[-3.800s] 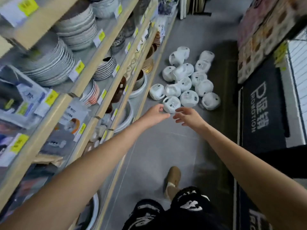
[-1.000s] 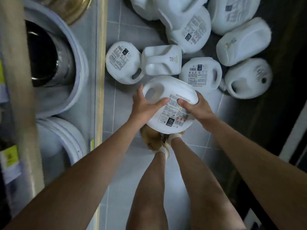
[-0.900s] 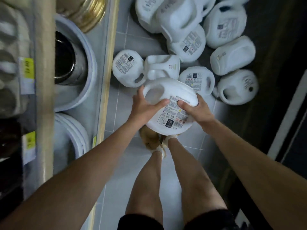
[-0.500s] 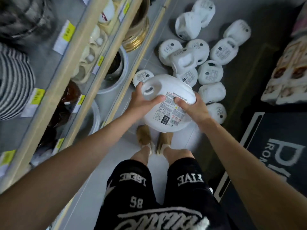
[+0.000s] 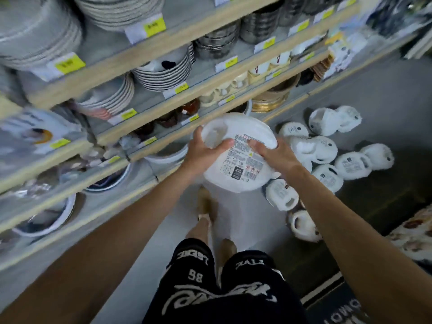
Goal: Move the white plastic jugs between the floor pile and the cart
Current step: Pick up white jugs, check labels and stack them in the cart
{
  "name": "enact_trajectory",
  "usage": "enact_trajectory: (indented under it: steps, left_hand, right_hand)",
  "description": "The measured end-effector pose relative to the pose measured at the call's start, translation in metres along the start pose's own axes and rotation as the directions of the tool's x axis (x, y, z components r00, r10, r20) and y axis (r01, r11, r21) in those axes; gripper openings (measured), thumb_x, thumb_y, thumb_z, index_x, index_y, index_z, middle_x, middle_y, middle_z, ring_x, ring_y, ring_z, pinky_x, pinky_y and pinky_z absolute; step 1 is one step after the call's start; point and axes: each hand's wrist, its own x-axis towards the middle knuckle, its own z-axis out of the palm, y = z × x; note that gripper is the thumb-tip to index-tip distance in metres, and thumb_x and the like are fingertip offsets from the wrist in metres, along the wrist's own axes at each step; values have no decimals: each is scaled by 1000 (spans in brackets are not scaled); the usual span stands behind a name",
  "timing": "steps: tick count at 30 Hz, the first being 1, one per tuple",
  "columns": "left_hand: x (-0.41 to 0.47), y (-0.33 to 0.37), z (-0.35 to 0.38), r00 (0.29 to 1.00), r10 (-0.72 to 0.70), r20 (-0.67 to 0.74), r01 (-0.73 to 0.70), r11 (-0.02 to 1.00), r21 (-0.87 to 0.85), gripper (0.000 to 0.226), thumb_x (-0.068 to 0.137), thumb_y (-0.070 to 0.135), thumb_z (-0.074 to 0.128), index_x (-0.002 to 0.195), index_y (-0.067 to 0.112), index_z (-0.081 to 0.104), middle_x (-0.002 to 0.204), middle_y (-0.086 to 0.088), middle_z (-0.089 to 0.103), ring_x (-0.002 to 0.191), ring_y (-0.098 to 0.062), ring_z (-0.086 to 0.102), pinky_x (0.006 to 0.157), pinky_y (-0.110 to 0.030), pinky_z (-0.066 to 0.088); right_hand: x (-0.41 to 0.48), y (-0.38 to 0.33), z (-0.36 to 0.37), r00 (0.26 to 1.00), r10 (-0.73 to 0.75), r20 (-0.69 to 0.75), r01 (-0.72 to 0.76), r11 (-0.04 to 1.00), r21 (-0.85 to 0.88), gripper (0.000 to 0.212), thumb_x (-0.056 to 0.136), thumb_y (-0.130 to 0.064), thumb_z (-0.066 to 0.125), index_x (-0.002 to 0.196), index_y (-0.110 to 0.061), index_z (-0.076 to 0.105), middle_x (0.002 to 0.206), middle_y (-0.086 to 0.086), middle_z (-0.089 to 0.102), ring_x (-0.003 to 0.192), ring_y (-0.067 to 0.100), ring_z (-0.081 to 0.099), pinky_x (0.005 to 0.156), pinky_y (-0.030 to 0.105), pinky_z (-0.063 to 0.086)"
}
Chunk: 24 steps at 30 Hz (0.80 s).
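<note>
I hold one white plastic jug (image 5: 238, 169) in front of me at about waist height, its printed label facing up. My left hand (image 5: 203, 153) grips it by the handle side, thumb across the top. My right hand (image 5: 273, 155) clasps the opposite edge. Several more white jugs lie in the floor pile (image 5: 327, 150) to the right, some on their sides. No cart is in view.
Wooden-edged shelves (image 5: 163, 106) packed with stacked plates, bowls and pots run along the left and top. My legs in black printed shorts (image 5: 217, 288) stand on the grey tile floor. A dark mat (image 5: 339, 309) and a patterned rug (image 5: 416, 235) lie at the right.
I picked the jug up from the pile with both hands and stood up. The view has swung left toward the shelves, and the pile now lies to my right.
</note>
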Motion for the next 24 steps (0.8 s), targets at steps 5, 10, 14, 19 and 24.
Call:
enact_trajectory:
  steps: [5, 10, 14, 19, 24]
  left_hand:
    - [-73, -13, -66, 969, -34, -243, -15, 981, -195, 109, 51, 70, 73, 139, 25, 29, 137, -1, 47, 120, -23, 51, 97, -42, 47]
    - [-136, -25, -150, 887, -14, -462, -95, 973, -212, 100, 52, 72, 71, 134, 27, 35, 132, 1, 46, 120, -19, 48, 99, -43, 44]
    - [-188, -37, -219, 790, -20, -613, -145, 965, -219, 91, 65, 64, 75, 137, 25, 34, 132, 0, 45, 118, -22, 50, 93, -42, 47]
    - [-264, -59, -293, 646, -44, -762, -228, 942, -247, 93, 58, 68, 73, 131, 21, 38, 123, 6, 49, 112, -18, 53, 90, -36, 46]
    - [-338, -108, -355, 540, -33, -841, -302, 925, -230, 67, 70, 56, 75, 118, 29, 38, 117, 3, 51, 108, -20, 58, 89, -44, 52]
  right_hand:
    - [-37, -54, 45, 962, -145, 232, 156, 987, -30, 55, 76, -42, 78, 120, -24, 51, 101, -10, 66, 90, 9, 66, 70, 24, 53]
    - [-77, -115, 112, 857, -260, 444, 313, 948, -49, 99, 41, -71, 84, 125, -29, 51, 116, -4, 67, 105, 19, 66, 90, 46, 55]
    - [-127, -164, 173, 763, -323, 560, 419, 907, -47, 74, 73, -48, 79, 133, -23, 44, 120, -1, 63, 106, 18, 63, 71, 30, 51]
    - [-194, -214, 248, 597, -402, 694, 565, 825, -7, 47, 81, -37, 73, 122, -26, 51, 107, -8, 66, 91, 6, 64, 63, 20, 51]
    - [-268, -233, 326, 488, -498, 717, 697, 717, 23, 57, 78, -37, 78, 126, -24, 51, 106, -11, 63, 86, 2, 61, 58, 15, 49]
